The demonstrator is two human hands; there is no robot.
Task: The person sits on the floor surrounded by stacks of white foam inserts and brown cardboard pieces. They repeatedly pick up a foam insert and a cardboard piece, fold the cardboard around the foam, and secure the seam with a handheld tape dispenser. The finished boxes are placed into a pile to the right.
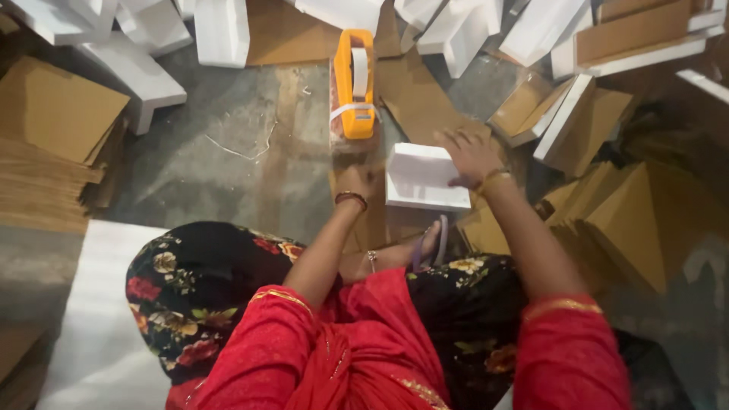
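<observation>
— Looking down from the head camera, where does each hand sit?

— The right hand (469,158) lies flat on a small white rectangular foam block (421,178), fingers spread over its far right corner; its grip is wide and pressing, not closed around anything. The left hand (357,181) is just left of that block, mostly foreshortened, so I cannot tell whether its grip is wide or closed.

— And the block itself?

— It rests on brown flat cardboard pieces (414,102) on the grey concrete floor (220,167), in front of the person's knees and just above a sandalled foot (425,247).

— What lies beyond the hands?

— An orange hand-held tape dispenser (355,83) stands just beyond the left hand, a strip of white tape across it. More white foam blocks (137,72) are scattered along the far edge. A stack of brown cardboard sheets (49,144) sits at the left, and folded brown cardboard cartons (638,212) at the right. A white foam sheet (99,326) lies by the left knee.
</observation>
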